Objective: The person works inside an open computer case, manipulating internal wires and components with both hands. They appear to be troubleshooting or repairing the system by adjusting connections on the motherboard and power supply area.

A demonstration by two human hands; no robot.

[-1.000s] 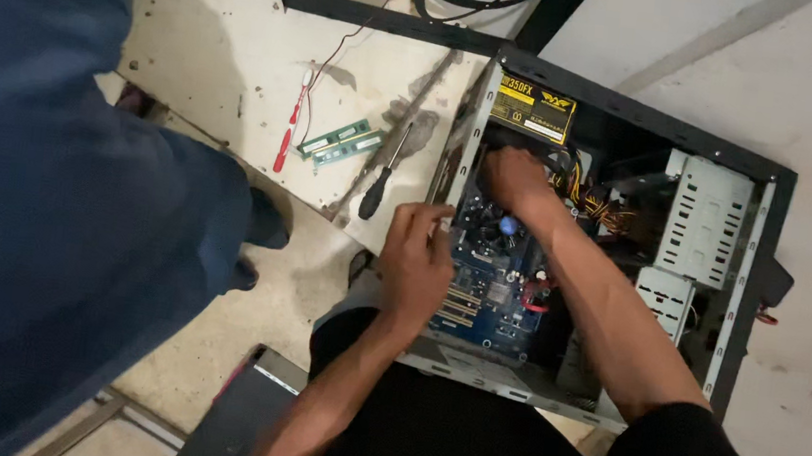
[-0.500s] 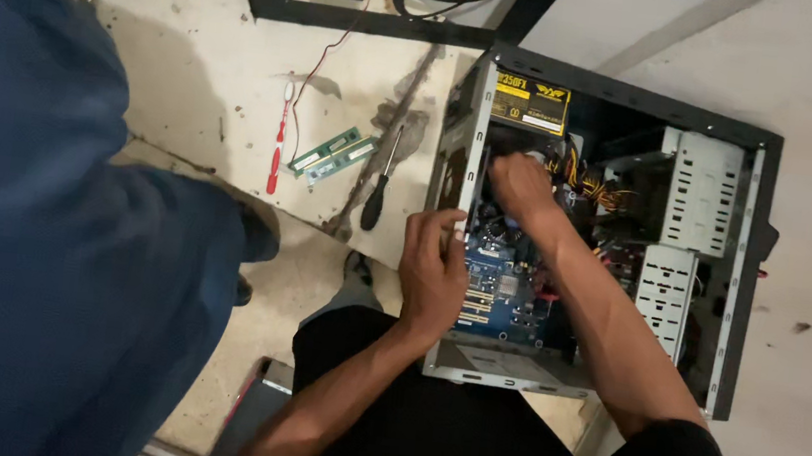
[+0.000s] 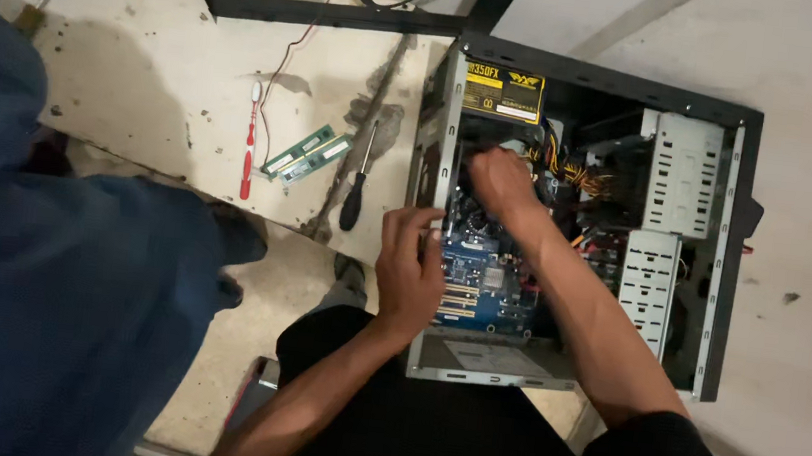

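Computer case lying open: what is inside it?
Inside the computer case: a blue motherboard, power supply, bundled cables, metal drive cage. The right hand covers whatever it touches.

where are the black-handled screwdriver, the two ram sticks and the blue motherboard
black-handled screwdriver (image 3: 352, 202), head view, on its black handle
ram sticks (image 3: 307, 154), head view, middle of the green pair
blue motherboard (image 3: 480, 288), head view, on bare blue board beside the left hand

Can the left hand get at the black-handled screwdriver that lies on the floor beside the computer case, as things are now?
Probably yes. The left hand rests at the open computer case's near wall, and the black-handled screwdriver lies on the floor just outside that wall, uncovered, with nothing between them.
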